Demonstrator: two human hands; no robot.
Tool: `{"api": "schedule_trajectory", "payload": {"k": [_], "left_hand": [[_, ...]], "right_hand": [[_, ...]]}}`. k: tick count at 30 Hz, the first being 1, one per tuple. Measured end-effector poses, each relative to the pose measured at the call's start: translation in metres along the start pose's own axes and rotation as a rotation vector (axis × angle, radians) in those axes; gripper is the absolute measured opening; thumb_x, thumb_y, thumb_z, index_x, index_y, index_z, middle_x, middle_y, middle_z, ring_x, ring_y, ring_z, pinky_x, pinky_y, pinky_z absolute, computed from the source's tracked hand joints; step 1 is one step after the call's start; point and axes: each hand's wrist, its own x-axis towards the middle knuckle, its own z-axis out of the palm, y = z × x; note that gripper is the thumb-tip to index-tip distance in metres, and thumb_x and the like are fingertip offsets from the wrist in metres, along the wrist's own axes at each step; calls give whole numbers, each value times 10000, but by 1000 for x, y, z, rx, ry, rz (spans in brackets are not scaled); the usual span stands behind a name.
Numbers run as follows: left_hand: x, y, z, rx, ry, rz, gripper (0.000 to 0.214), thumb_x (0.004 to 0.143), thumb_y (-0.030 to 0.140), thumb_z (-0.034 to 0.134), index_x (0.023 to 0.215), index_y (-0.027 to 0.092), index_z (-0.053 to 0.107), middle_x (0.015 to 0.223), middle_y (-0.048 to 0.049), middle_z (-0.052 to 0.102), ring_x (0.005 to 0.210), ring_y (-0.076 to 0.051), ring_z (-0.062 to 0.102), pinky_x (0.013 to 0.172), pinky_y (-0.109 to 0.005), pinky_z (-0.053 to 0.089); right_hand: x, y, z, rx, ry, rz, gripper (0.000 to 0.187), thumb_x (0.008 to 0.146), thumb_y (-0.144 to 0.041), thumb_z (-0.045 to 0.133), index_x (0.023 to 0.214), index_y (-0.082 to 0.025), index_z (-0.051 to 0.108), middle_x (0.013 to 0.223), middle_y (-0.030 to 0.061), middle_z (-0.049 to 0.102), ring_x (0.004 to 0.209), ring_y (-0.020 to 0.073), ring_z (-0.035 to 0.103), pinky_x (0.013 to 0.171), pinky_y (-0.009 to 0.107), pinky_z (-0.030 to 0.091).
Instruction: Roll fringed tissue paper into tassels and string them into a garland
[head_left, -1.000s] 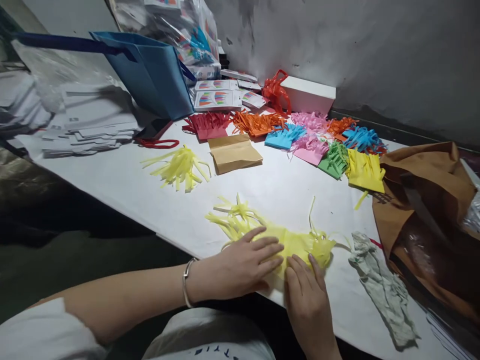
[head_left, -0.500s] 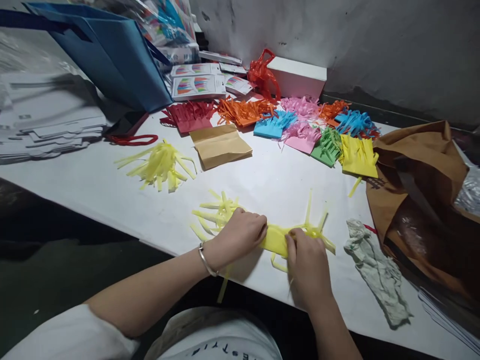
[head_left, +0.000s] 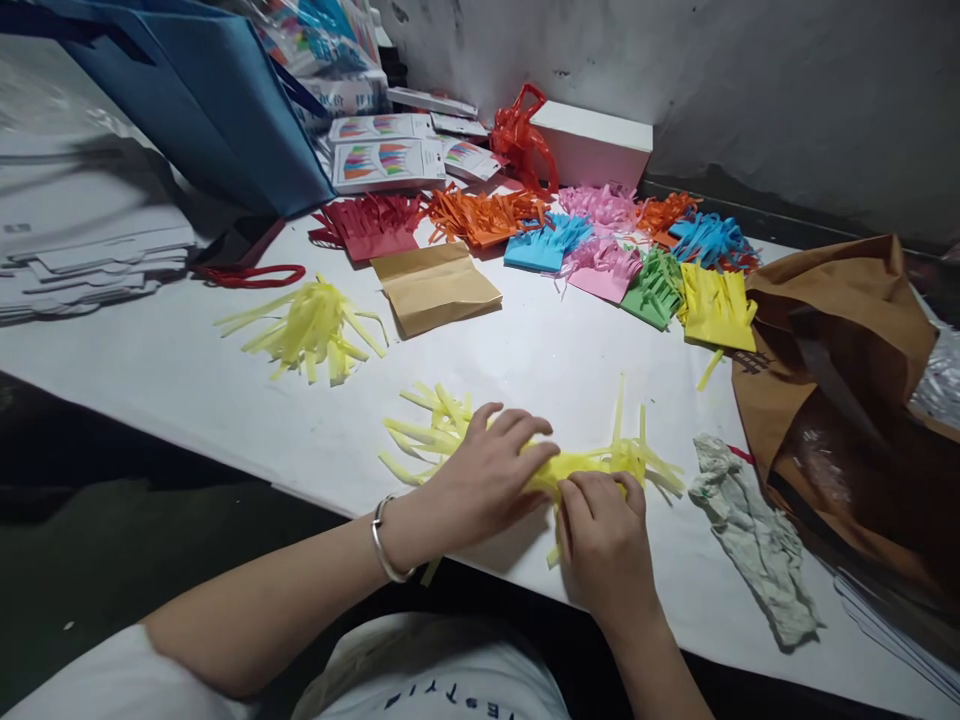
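Note:
A yellow tissue-paper tassel (head_left: 585, 463), with fringe strips fanning out at both ends, lies crosswise near the front edge of the white table. My left hand (head_left: 487, 475), a silver bangle on its wrist, rests over the tassel's left half with its fingers stretched and apart. Closed on the near side of the middle band is my right hand (head_left: 606, 525), with fingertips pressed into the paper; the thumb is largely hidden. A second yellow tassel (head_left: 311, 330) lies fluffed out farther left.
Folded fringed bundles in several colours, among them a yellow one (head_left: 718, 310), line the back. A kraft paper piece (head_left: 435, 288) lies before them. At right are a crumpled pale glove (head_left: 757, 540) and a brown bag (head_left: 832, 330); a blue bag (head_left: 202, 110) stands back left.
My left hand has gone from curled on the band to spread fingers. The flat middle band now looks bunched and narrower, and my right hand has shifted slightly left.

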Motion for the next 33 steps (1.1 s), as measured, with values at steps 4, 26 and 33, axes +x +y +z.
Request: {"api": "schedule_trajectory", "payload": {"k": [4, 26, 33], "left_hand": [[-11, 5, 7, -2, -15, 170, 132, 934, 95, 519, 889, 194, 594, 895, -26, 679, 959, -222, 576, 1055, -516, 270], [-31, 9, 15, -148, -9, 267, 163, 974, 91, 466, 914, 183, 586, 894, -25, 683, 912, -192, 571, 1030, -453, 284], [-42, 6, 10, -181, -53, 80, 163, 953, 91, 459, 965, 183, 594, 967, -43, 675, 912, -213, 557, 911, -414, 309]], "right_hand": [[7, -10, -1, 10, 30, 103, 150, 890, -130, 543, 1020, -170, 609, 1112, 98, 689, 1094, 253, 603, 1076, 495, 286], [-31, -22, -33, 22, 26, -71, 423, 912, -36, 460, 1314, -127, 556, 1241, 127, 672, 1187, 272, 608, 996, 444, 501], [-51, -9, -7, 67, 55, 130, 164, 980, -110, 491, 1069, -163, 619, 927, 81, 651, 892, 213, 599, 824, 381, 458]]}}
